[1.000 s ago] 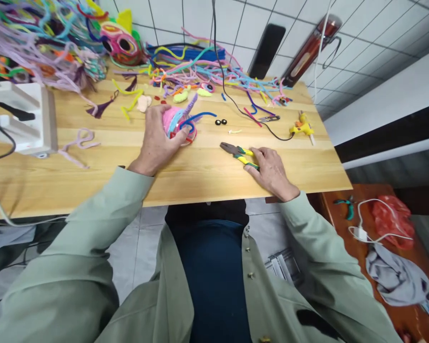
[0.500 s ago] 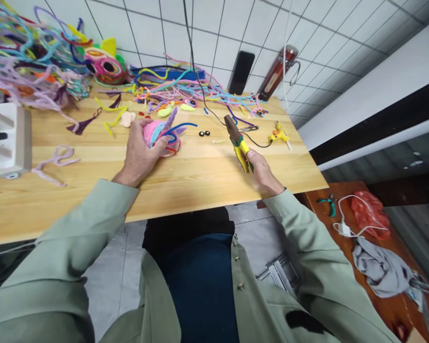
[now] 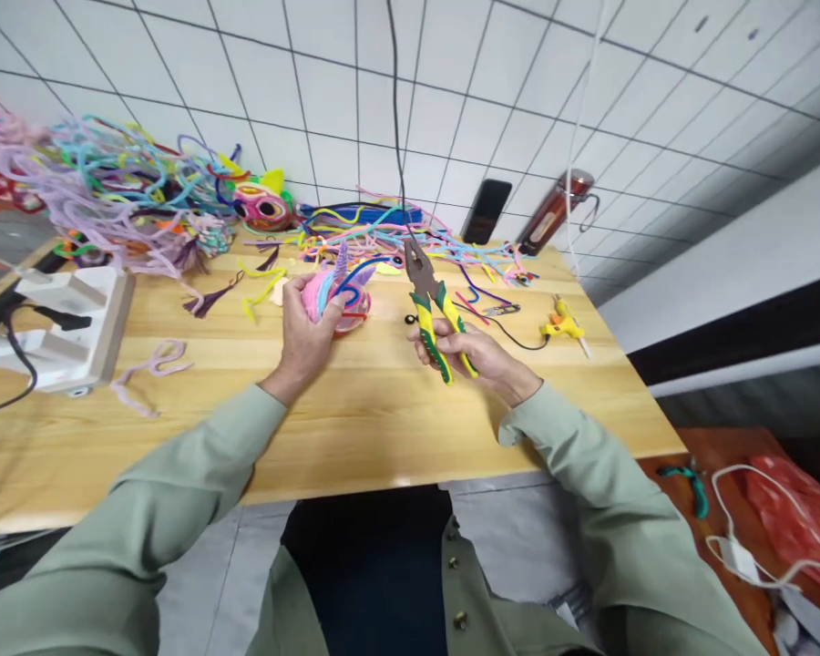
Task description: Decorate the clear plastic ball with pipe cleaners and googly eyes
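Note:
My left hand [image 3: 307,333] is wrapped round a pink pipe-cleaner figure [image 3: 319,293] with purple ear-like points. A curled blue pipe cleaner [image 3: 370,262] sticks out of its top toward the right. In my right hand [image 3: 475,351] are pliers [image 3: 424,278] with yellow and green handles, the dark jaws pointing up and away from me. Their handles stand somewhat apart, and the jaws are clear of the pink figure. Just left of the handles a small black-and-white eye bead [image 3: 411,320] shows on the table.
A large heap of pipe cleaners [image 3: 109,191] lies at the back left, beside a colourful finished mask-like figure [image 3: 263,208]. A white power strip [image 3: 102,337] stands at left. Behind are a phone [image 3: 487,211] and a flask [image 3: 555,214]; a yellow glue gun [image 3: 561,326] lies right.
My right hand has brought the pliers leftward, closer to the pink figure, and their handles have spread. The view has tilted up. My left hand keeps its hold.

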Motion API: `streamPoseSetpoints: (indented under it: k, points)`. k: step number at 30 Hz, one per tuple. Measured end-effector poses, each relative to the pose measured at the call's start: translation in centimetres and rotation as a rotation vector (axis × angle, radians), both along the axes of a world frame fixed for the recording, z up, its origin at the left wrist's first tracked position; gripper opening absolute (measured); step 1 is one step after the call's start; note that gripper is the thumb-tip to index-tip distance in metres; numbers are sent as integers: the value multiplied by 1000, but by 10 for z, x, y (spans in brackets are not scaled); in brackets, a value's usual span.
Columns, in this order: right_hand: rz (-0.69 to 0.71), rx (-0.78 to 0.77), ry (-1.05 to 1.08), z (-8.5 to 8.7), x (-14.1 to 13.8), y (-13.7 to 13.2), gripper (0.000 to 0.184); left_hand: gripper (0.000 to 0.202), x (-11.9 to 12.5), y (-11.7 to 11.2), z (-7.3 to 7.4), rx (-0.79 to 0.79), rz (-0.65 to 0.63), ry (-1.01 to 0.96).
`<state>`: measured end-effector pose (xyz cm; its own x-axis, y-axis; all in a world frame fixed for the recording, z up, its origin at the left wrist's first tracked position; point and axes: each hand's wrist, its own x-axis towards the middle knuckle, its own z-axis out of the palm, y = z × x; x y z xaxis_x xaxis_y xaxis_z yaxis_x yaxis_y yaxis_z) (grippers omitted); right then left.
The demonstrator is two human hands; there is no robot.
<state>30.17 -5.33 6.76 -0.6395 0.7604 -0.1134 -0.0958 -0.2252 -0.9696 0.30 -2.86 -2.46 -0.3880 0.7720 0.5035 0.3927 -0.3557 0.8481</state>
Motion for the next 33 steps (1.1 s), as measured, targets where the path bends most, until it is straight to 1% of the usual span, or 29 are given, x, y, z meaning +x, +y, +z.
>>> streamPoseSetpoints:
  k: [2, 4, 6, 7, 8, 9, 10, 11, 12, 14, 15, 16, 17, 19, 20, 22, 23, 25, 27, 28, 29, 31, 32, 33]
  points:
    - [-20, 22, -43, -6, 2, 9, 38, 77, -2, -6, 0, -12, 11, -23]
    - [-35, 21, -76, -10, 8, 11, 53, 84, -3, -8, 0, -19, 8, -28]
    - [12, -18, -58, -9, 17, 8, 65, 87, -3, -9, -2, -27, -2, -24]
    - [34, -32, -3, -6, 22, 4, 68, 87, -3, -9, -3, -28, -7, -25]
    - [10, -38, 73, -1, 27, 0, 71, 86, -2, -9, -4, -31, -9, -27]
    - [-31, -44, 135, 3, 31, -4, 78, 84, -1, -10, -4, -35, -10, -28]
    - [-98, -33, 171, 7, 33, -9, 87, 83, 0, -11, -5, -39, -8, -29]
    - [-177, -21, 160, 11, 34, -13, 89, 83, 0, -11, -5, -44, -5, -28]
    - [-251, -14, 116, 13, 34, -16, 85, 84, 2, -12, -6, -49, -4, -27]
    - [-340, -38, 10, 13, 33, -19, 68, 86, 4, -13, -6, -53, -10, -31]
    - [-346, -65, -14, 12, 33, -19, 60, 87, 4, -13, -6, -53, -19, -36]
    - [-332, -90, -2, 12, 34, -19, 56, 86, 5, -13, -6, -53, -32, -39]
    - [-309, -101, 35, 13, 37, -19, 55, 86, 5, -13, -6, -53, -45, -39]
    - [-279, -61, 134, 16, 44, -20, 64, 84, 4, -13, -6, -56, -68, -31]
    - [-288, -24, 143, 18, 49, -22, 69, 83, 3, -14, -6, -61, -78, -26]
    - [-359, 16, 67, 17, 55, -32, 70, 78, 2, -13, -6, -64, -94, -18]
    - [-414, 3, 17, 14, 56, -38, 66, 74, 2, -13, -7, -60, -100, -15]
    - [-479, -86, -21, 5, 55, -51, 59, 67, 3, -12, -8, -44, -108, -12]
    - [-468, -149, 4, -2, 52, -61, 58, 64, 6, -11, -10, -31, -112, -18]
    - [-457, -145, 29, -2, 50, -63, 60, 63, 8, -11, -10, -29, -113, -26]
    - [-447, -117, 54, 1, 50, -64, 64, 63, 9, -10, -11, -30, -115, -35]
    - [-448, -13, 76, 13, 51, -61, 78, 65, 12, -9, -12, -35, -119, -54]
    - [-453, 42, 55, 20, 51, -59, 86, 66, 13, -9, -12, -36, -120, -63]
    - [-484, 88, 12, 25, 50, -56, 90, 67, 14, -8, -12, -35, -119, -69]
